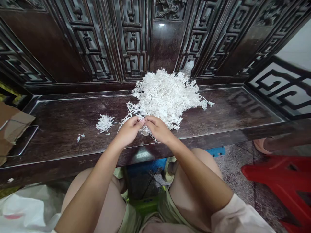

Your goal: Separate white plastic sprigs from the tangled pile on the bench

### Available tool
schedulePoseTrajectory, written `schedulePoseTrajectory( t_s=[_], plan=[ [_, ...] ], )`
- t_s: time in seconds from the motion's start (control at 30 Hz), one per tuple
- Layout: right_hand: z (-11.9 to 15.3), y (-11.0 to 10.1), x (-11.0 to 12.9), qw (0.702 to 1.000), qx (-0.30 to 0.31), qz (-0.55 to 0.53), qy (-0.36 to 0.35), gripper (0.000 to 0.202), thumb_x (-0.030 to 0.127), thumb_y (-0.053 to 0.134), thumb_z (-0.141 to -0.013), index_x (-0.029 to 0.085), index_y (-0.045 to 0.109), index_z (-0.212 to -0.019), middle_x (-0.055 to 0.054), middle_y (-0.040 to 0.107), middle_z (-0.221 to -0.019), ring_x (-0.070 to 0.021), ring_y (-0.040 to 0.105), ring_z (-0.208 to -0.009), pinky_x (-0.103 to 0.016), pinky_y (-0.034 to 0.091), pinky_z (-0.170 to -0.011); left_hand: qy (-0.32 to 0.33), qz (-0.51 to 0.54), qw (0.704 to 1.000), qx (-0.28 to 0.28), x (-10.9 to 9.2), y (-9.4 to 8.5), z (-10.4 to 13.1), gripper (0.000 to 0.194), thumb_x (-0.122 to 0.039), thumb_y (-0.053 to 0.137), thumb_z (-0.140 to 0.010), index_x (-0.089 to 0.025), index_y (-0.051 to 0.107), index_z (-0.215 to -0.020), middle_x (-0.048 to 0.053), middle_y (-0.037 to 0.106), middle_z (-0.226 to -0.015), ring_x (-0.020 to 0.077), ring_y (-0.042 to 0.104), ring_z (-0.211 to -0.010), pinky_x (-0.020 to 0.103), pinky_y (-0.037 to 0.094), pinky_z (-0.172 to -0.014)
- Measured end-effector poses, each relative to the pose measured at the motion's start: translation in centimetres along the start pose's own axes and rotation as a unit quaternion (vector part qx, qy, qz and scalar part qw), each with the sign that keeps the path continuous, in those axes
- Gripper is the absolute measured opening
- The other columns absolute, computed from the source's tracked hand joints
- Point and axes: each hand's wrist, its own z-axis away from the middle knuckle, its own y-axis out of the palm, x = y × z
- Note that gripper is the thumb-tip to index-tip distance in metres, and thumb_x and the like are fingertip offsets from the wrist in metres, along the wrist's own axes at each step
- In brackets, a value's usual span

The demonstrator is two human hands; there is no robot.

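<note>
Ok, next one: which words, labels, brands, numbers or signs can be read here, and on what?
No text can be read.
White bag: a red mark, too blurred to tell if it is print.
Bottle: no legible label.
Cardboard: no lettering visible.
White pile: no lettering visible.

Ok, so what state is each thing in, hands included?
Left hand, pinching a white piece
Right hand, fingers curled; grip unclear
White heap, loosely tangled
Small white clump, lying left of the heap
Bottle, capped, partly hidden behind the heap
Cardboard, torn along one edge
</note>
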Motion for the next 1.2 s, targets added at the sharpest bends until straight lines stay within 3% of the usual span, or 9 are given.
schedulePoseTrajectory(
  t_s=[0.2, 0.37, 0.57, 0.67, 0.77, 0.87, 0.97, 1.07, 1.2],
  plan=[
    [0.0, 1.1, -0.1, 0.997, -0.075, 0.003, -0.026, 0.016, 0.022, 0.041, -0.078, 0.018, 0.05, -0.066, -0.004, 0.046, -0.09, -0.0139, 0.046, -0.09, -0.028, 0.034, -0.084, -0.029, 0.089, 0.994, -0.063, 0.1, 0.7, -0.1, 0.018, -0.031, 0.049, -0.074, -0.016, 0.048, -0.064, -0.003, 0.043, -0.062, 0.0109, 0.038, -0.063, 0.024, 0.029, -0.063],
    [0.1, 2.0, 0.5, 0.991, -0.134, -0.003, -0.022, 0.017, 0.018, 0.04, -0.076, 0.018, 0.049, -0.061, -0.004, 0.049, -0.087, -0.0142, 0.048, -0.088, -0.028, 0.036, -0.084, -0.068, 0.184, 0.976, -0.094, -0.4, 1.3, 0.0, 0.014, -0.027, 0.052, -0.069, -0.015, 0.05, -0.062, -0.003, 0.047, -0.06, 0.0103, 0.04, -0.062, 0.023, 0.029, -0.062],
    [0.5, 3.1, 1.0, 0.979, -0.2, 0.009, -0.039, 0.016, 0.02, 0.043, -0.076, 0.018, 0.047, -0.061, -0.005, 0.049, -0.087, -0.0145, 0.049, -0.085, -0.028, 0.038, -0.079, -0.049, 0.221, 0.968, -0.104, -0.3, 2.2, -0.1, 0.013, -0.023, 0.053, -0.068, -0.015, 0.048, -0.059, -0.003, 0.044, -0.058, 0.0099, 0.039, -0.059, 0.023, 0.03, -0.06],
    [0.2, 2.4, 0.4, 0.969, -0.244, 0.018, -0.017, 0.016, 0.02, 0.042, -0.075, 0.019, 0.044, -0.059, -0.005, 0.049, -0.085, -0.0154, 0.048, -0.083, -0.029, 0.038, -0.077, -0.029, 0.199, 0.971, -0.129, -0.5, 2.2, 0.3, 0.014, -0.022, 0.05, -0.071, -0.016, 0.046, -0.059, -0.003, 0.04, -0.057, 0.0092, 0.035, -0.055, 0.022, 0.028, -0.055],
    [-0.6, -0.1, -0.6, 0.942, -0.33, 0.024, 0.051, 0.02, 0.017, 0.037, -0.074, 0.019, 0.04, -0.055, -0.006, 0.049, -0.076, -0.0171, 0.046, -0.08, -0.031, 0.037, -0.076, 0.018, 0.163, 0.963, -0.212, -1.1, 0.8, 0.8, 0.016, -0.023, 0.049, -0.075, -0.017, 0.045, -0.061, -0.004, 0.035, -0.055, 0.0085, 0.03, -0.051, 0.022, 0.025, -0.05],
    [-1.1, -2.2, -0.9, 0.97, -0.241, 0.014, 0.032, 0.019, 0.022, 0.039, -0.075, 0.019, 0.042, -0.056, -0.003, 0.049, -0.072, -0.0157, 0.046, -0.077, -0.029, 0.036, -0.072, 0.033, 0.214, 0.944, -0.247, -1.7, -1.1, 0.9, 0.015, -0.02, 0.048, -0.076, -0.017, 0.043, -0.061, -0.004, 0.032, -0.055, 0.0074, 0.028, -0.048, 0.021, 0.024, -0.047],
    [-0.9, -2.3, -0.6, 0.992, -0.12, 0.003, 0.045, 0.022, 0.03, 0.041, -0.077, 0.019, 0.044, -0.059, 0.001, 0.041, -0.059, -0.0126, 0.042, -0.062, -0.026, 0.033, -0.062, -0.059, 0.316, 0.934, -0.155, -1.9, -2.1, 0.6, 0.013, -0.014, 0.044, -0.073, -0.015, 0.043, -0.059, -0.002, 0.035, -0.056, 0.0067, 0.032, -0.047, 0.02, 0.027, -0.046],
    [-0.6, -1.2, -0.4, 0.997, -0.071, 0.02, 0.029, 0.021, 0.033, 0.044, -0.078, 0.019, 0.048, -0.063, 0.002, 0.042, -0.06, -0.0114, 0.04, -0.06, -0.025, 0.031, -0.061, -0.126, 0.384, 0.91, -0.092, -1.9, -2.0, 0.4, 0.011, -0.01, 0.039, -0.068, -0.013, 0.045, -0.059, 0.002, 0.044, -0.058, 0.0083, 0.04, -0.049, 0.021, 0.033, -0.048],
    [-0.5, -0.2, -0.9, 0.999, -0.028, -0.007, 0.027, 0.019, 0.034, 0.045, -0.077, 0.018, 0.052, -0.07, 0.001, 0.05, -0.066, -0.0116, 0.045, -0.065, -0.025, 0.032, -0.063, -0.147, 0.404, 0.895, -0.119, -1.5, -1.1, 0.1, 0.017, -0.004, 0.037, -0.06, -0.009, 0.052, -0.065, 0.005, 0.049, -0.059, 0.0083, 0.043, -0.047, 0.021, 0.035, -0.047]
  ],
)
